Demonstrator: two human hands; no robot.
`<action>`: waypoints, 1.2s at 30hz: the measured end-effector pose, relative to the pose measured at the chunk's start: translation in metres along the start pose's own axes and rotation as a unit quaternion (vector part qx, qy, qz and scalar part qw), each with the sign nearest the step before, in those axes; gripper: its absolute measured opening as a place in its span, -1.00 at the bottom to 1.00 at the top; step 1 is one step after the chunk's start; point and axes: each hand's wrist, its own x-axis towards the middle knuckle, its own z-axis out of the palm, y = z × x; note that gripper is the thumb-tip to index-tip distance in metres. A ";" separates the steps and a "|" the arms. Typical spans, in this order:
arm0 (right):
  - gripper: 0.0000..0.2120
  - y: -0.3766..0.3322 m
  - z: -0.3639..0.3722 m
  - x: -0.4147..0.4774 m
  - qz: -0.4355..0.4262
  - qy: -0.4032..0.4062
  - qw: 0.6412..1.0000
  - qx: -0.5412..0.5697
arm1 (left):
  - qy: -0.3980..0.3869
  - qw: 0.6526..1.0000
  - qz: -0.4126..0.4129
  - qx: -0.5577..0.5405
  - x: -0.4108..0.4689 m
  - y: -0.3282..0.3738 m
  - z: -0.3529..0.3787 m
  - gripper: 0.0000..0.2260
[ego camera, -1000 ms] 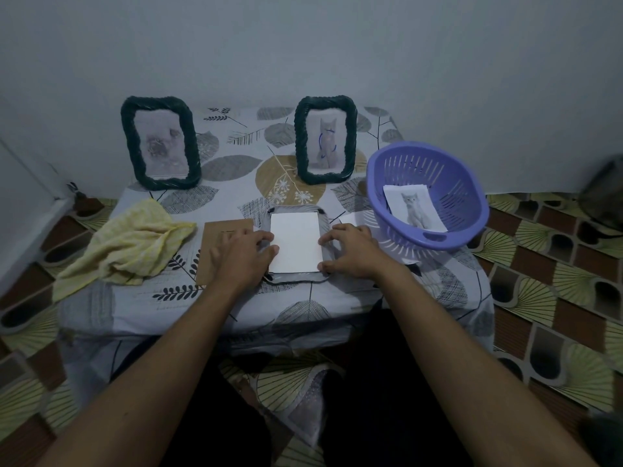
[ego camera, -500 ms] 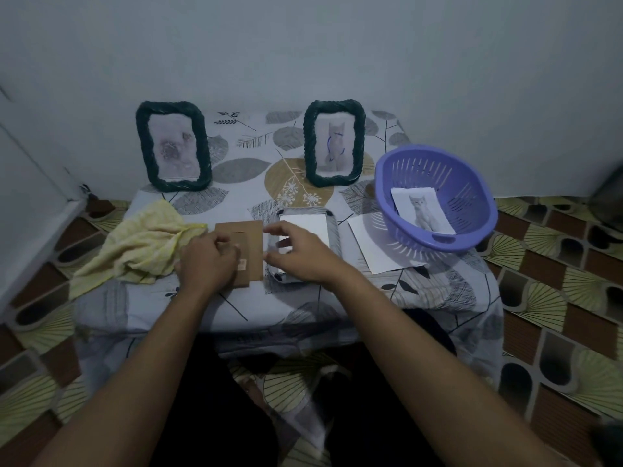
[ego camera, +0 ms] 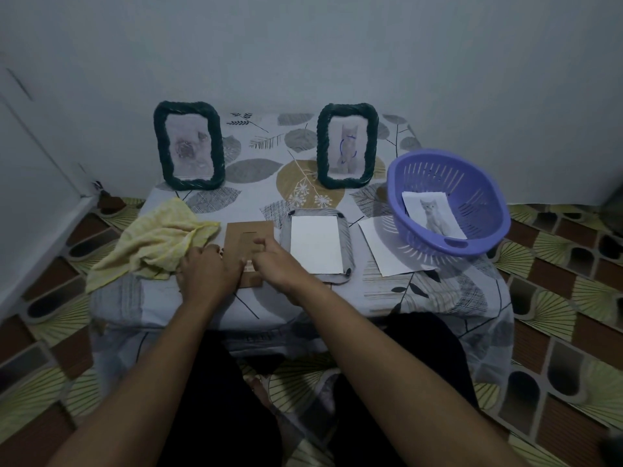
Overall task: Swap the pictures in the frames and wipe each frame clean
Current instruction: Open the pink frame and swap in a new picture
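- near half of backing board (ego camera: 247, 235) hidden under both hands; only far part with its slot visible. Flat near front edge of table (ego camera: 263, 153), between yellow cloth (ego camera: 155, 241) and face-down frame (ego camera: 349, 237)
- left hand (ego camera: 207, 274) on board's near left corner, fingers bent, thumb at left edge
- right hand (ego camera: 279, 264) over board's middle, fingers bent toward small pale tab (ego camera: 248, 264)
- cannot tell for either hand whether gripping or just pressing: fingertips out of sight
- tab too small to identify
- face-down frame just right of board, white sheet (ego camera: 317, 242) lying in its back, dark clips (ego camera: 347, 272) at right corners; front face unseen
- loose white sheet (ego camera: 377, 254) just right of that frame, far corner tucked under purple basket (ego camera: 394, 183); blank side up, print unknown
- basket at right edge of table, cat picture (ego camera: 433, 214) lying inside
- along back edge, two dark twisted-rim frames upright: left standing frame (ego camera: 160, 146) with blurred grey picture, hard to read; right standing frame (ego camera: 322, 143) with cat picture and blue pen marks
- open room: bare strip along front edge under forearms, plus middle band between standing frames and flat things
- yellow cloth bunched at left edge, right up against left hand; face-down frame close on right hand's side
- dim light; table sides draped, legs hidden; patterned floor tiles (ego camera: 556, 298) all round
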 end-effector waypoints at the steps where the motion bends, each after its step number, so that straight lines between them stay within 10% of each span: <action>1: -0.51 0.000 0.001 0.001 0.002 0.003 1.000 0.004 | -0.003 1.000 0.000 0.008 -0.001 0.002 -0.001 -0.56; 12: -0.38 0.001 0.006 0.003 -0.002 0.020 0.999 0.026 | -0.040 0.946 -0.090 -0.308 0.000 0.011 -0.023 -0.74; 16: -0.63 -0.003 -0.004 0.001 -0.022 0.031 0.998 0.052 | -0.017 0.926 -0.074 -0.369 0.005 0.009 -0.027 -0.86; 28: -0.68 0.020 -0.090 -0.005 -0.064 0.217 0.967 0.115 | -0.099 0.823 -0.031 -0.559 -0.019 0.070 -0.033 -0.88; 36: -0.81 0.044 -0.133 -0.010 -0.059 0.257 0.958 0.116 | -0.053 0.916 0.010 -0.398 -0.023 0.092 0.011 -0.88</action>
